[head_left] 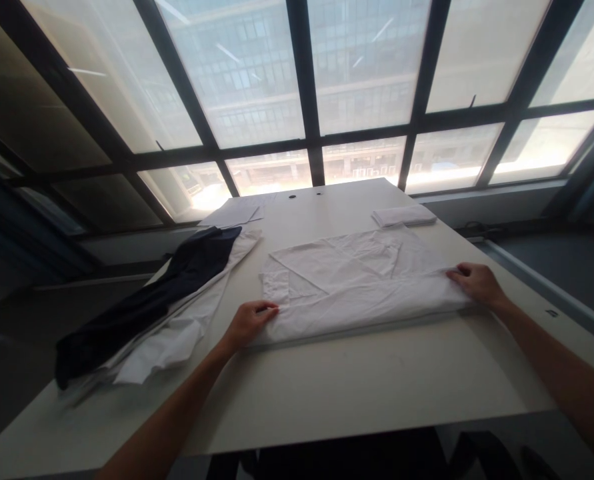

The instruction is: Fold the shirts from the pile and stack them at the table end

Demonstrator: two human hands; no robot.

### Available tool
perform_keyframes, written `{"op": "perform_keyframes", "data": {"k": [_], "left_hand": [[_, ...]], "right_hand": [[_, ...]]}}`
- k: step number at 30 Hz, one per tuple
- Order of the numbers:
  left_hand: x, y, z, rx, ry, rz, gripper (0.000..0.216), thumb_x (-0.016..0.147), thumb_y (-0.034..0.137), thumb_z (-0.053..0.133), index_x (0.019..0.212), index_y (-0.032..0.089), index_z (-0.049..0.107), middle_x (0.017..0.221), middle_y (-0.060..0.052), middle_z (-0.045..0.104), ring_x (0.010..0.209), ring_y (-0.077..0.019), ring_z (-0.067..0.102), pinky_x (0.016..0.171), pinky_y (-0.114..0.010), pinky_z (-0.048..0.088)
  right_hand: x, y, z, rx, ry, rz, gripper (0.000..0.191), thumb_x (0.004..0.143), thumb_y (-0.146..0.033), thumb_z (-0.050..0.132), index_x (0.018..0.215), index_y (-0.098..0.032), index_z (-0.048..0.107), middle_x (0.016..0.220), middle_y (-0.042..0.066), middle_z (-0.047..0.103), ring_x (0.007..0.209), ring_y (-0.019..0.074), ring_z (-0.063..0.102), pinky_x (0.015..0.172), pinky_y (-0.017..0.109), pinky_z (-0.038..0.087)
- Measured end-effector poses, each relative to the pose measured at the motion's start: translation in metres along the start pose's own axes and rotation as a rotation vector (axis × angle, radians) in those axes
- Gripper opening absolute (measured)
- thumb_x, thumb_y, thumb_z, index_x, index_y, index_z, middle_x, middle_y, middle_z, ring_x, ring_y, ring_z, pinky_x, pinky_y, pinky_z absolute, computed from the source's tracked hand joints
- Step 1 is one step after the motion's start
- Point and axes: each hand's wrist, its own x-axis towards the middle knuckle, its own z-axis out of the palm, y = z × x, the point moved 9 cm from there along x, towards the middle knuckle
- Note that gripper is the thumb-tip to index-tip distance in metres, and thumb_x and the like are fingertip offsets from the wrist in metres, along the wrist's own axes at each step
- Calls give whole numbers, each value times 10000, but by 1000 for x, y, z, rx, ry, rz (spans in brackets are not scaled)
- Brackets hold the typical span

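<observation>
- White cloth (pixel 357 287), partly folded, lies flat at mid-frame on the table (pixel 351 393)
- Our left hand (pixel 249 323) curls shut on its lower-left corner, our right hand (pixel 477 283) pinches the right edge
- We judge a fold midway; the next move calls for lifting both ends evenly

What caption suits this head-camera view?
Left hand and right hand hold a folded white cloth on a table, dark garment beside.
</observation>
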Motion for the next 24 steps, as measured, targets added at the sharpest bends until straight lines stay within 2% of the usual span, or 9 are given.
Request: {"op": "perform_keyframes", "data": {"k": [2, 5, 8, 13, 19, 24], "left_hand": [[0, -1, -1, 30, 27, 3, 417, 815, 571, 649, 887, 191, 804, 905, -50, 801, 870, -264, 742, 808, -301, 544], [-1, -1, -2, 47, 49, 13, 417, 825, 575, 635, 861, 191, 794, 881, -45, 796, 847, -255, 735, 784, -285, 537], [-1, 2, -3, 47, 65, 20, 408, 822, 570, 635, 855, 193, 789, 877, -42, 794, 843, -251, 732, 780, -279, 534], [-3, 2, -4, 73, 77, 23, 412, 824, 571, 631, 860, 191, 784, 850, -39, 788, 817, -245, 726, 776, -272, 528], [-3, -2, -3, 125, 69, 36, 425, 848, 587, 615, 903, 201, 783, 875, -33, 787, 828, -251, 724, 791, -282, 521], [-6, 0, -2, 163, 87, 82, 424, 869, 593, 610, 924, 203, 768, 928, -47, 784, 873, -263, 723, 833, -299, 517]], "right_hand": [[0, 2, 2, -11, -23, 1, 391, 805, -559, 613, 667, -193, 613, 677, 97, 667, 666, 207, 563, 623, 322, 378], [-1, 4, -4, -15, 42, 0, 391, 859, -570, 585, 786, -190, 642, 836, 161, 722, 777, 242, 599, 691, 332, 407], [-1, 6, 0, -72, 43, 10, 357, 883, -527, 583, 891, -184, 684, 937, 163, 742, 838, 254, 619, 711, 330, 408], [-1, 15, 14, -232, -37, 81, 316, 876, -488, 606, 901, -195, 721, 916, 120, 747, 801, 251, 637, 645, 317, 371], [-4, 24, 6, -268, 39, 175, 290, 868, -439, 647, 1057, -226, 702, 885, 67, 749, 822, 256, 668, 644, 305, 387], [-9, 15, 5, -338, 61, 142, 312, 918, -413, 612, 1168, -232, 653, 910, 77, 758, 849, 279, 690, 686, 326, 428]]}}
